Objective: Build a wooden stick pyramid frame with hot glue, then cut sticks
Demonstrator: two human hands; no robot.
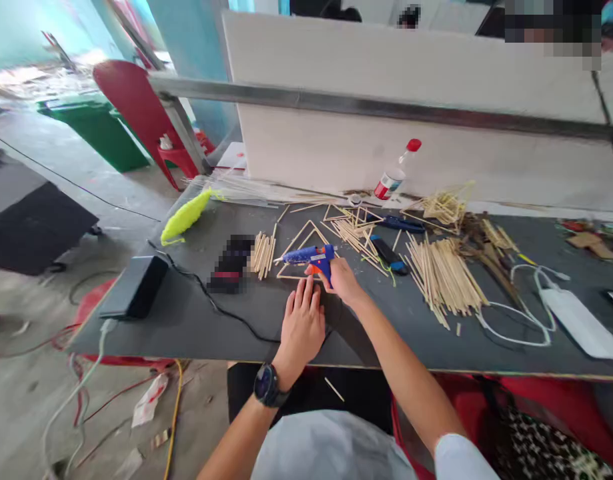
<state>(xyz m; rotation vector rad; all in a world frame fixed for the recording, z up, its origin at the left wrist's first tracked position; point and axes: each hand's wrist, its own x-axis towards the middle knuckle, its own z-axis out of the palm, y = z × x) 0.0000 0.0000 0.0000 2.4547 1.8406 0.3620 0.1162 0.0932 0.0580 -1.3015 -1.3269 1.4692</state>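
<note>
Head view, clock taken from the glue gun, 12 toward the wall.

Glue gun [306, 256]: blue, orange trigger, above the triangular stick frame [288, 277] at mid-table. Long axis runs roughly 9–3; nozzle aims at 9, tipped slightly toward 8. Handle drops to about 5.

Right hand [345, 280]: fingers wrapped round the handle, arm coming in from 5. Left hand [303, 320]: empty of any grip, palm down at 6, fingers straight and nearly together, aimed at 12. Fingertips by the frame's near stick, just below the trigger; contact with either, cannot tell. Dark watch [269, 385] on that wrist.

Just past the nozzle at 9, a small stick bundle [263, 255]; beyond it, a blurred dark object [231, 265]. Black box [135, 287] farther out, a little below 9; neon-yellow bundle [189, 217] between 9 and 10. Blue-and-black tool [389, 255] at 3, larger spread of sticks [443, 277] past it. White slab [581, 320] well out, between 3 and 4, beside a looped white cable. Red-capped bottle [396, 170] between 1 and 2, tilted. All on the dark grey table [186, 333].

Writing: pale label on the gun, red-and-white one on the bottle; neither legible.
</note>
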